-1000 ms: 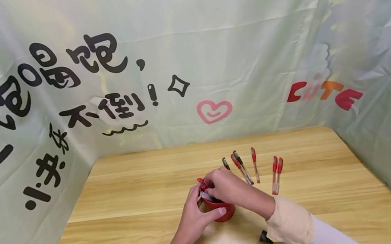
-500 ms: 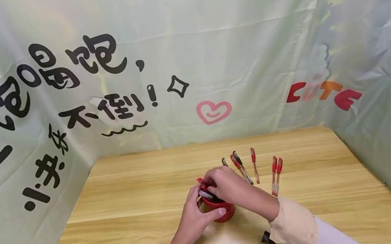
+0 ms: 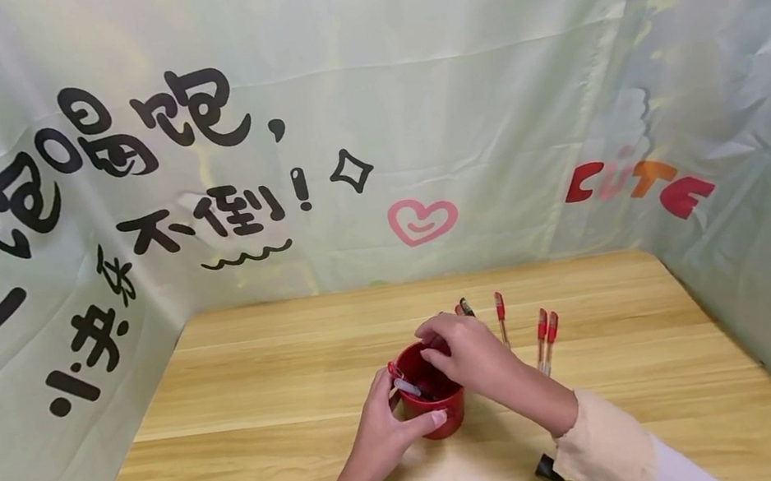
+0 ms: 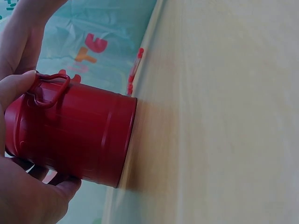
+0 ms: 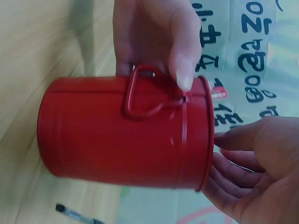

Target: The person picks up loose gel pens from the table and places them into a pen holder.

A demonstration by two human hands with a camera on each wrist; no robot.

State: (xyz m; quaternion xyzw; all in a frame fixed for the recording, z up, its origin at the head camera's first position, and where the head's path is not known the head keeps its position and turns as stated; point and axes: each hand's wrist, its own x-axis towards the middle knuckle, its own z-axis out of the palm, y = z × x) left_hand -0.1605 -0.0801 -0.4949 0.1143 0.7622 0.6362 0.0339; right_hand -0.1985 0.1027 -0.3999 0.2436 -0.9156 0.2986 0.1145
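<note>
A red metal bucket (image 3: 446, 423) with a small wire handle (image 5: 154, 112) stands upright on the table. My left hand (image 3: 377, 433) grips its left side, thumb across the front near the handle. Leaning inside the left rim is a red-capped pen (image 3: 406, 388) with a pale clear barrel; its lower end is hidden in the bucket. My right hand (image 3: 473, 356) is at the right rim, fingers loosely bent. In the right wrist view, the fingertips are right at the rim and nothing shows in them.
Behind the right hand on the wooden table (image 3: 266, 391) lie a black pen (image 3: 467, 307) and a red pen (image 3: 499, 306). Two more red pens (image 3: 542, 323) lie further right. A small black object (image 3: 549, 472) sits at the right cuff. Printed cloth (image 3: 487, 117) walls the table's back and sides.
My right hand has come up from inside the bucket and shifted right to its rim, uncovering the opening and covering more of the pens behind. The left hand keeps its grip.
</note>
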